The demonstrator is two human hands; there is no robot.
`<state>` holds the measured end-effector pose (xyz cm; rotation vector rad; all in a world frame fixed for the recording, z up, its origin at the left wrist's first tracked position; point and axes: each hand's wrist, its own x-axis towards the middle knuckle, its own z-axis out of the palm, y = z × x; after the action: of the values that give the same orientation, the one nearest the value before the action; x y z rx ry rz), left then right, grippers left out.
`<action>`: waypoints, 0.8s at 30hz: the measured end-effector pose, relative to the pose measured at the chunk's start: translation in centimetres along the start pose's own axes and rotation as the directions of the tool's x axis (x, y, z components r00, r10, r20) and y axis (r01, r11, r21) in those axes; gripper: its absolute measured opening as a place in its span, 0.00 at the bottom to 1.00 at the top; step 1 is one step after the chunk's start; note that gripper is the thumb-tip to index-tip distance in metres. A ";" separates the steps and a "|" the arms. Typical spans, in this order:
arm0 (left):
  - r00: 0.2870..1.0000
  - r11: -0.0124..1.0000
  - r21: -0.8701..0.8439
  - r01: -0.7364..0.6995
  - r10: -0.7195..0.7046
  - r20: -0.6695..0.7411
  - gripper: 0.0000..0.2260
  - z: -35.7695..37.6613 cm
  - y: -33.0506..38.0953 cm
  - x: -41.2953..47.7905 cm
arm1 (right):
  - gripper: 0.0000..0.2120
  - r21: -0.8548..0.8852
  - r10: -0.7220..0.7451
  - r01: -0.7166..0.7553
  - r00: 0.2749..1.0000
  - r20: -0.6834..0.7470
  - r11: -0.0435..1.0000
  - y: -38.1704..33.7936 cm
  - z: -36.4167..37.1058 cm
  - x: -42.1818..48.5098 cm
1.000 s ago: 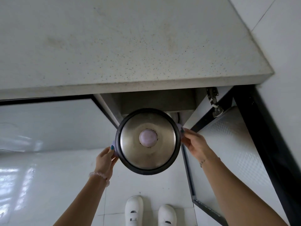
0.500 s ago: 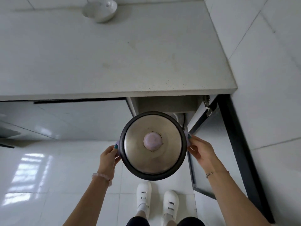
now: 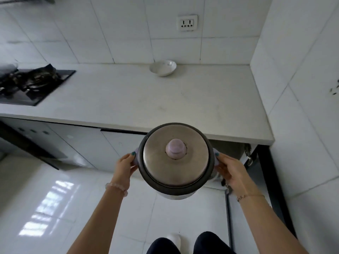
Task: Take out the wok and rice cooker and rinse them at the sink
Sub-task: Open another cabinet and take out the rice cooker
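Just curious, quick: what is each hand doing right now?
Left hand: grips the rice cooker at its left side.
Right hand: grips the rice cooker at its right side.

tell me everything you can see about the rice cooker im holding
The rice cooker is round, seen from above and held upright in the air, in front of the countertop edge. A dull, brushed metal lid sits closed on it, with a pale lilac knob at its centre. A dark rim rings the lid, and a strip of pale body shows below. The left hand and right hand grip its small lilac side handles, one on each side.
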<state>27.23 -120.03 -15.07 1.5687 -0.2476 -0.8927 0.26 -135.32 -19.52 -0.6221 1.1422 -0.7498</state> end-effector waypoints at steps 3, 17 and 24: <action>0.998 0.998 -0.026 -0.059 0.058 -0.028 0.12 -0.2 2.0 0.0 | 0.07 -0.014 -0.031 0.032 0.998 0.046 0.999 -1.9 1.9 0.0; 0.986 0.982 -0.090 -0.165 0.161 -0.048 0.12 -3.4 10.1 6.4 | 0.06 -0.055 -0.158 0.164 0.982 0.099 0.985 -6.5 12.6 1.9; 0.977 0.980 -0.033 -0.195 0.197 0.083 0.15 -4.8 15.8 13.8 | 0.05 0.041 -0.211 0.210 0.977 0.029 0.977 -8.8 19.7 4.2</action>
<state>44.96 -128.57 -6.31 1.4565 -0.4440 -0.8062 18.17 -142.84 -9.18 -0.7289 1.0392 -0.9363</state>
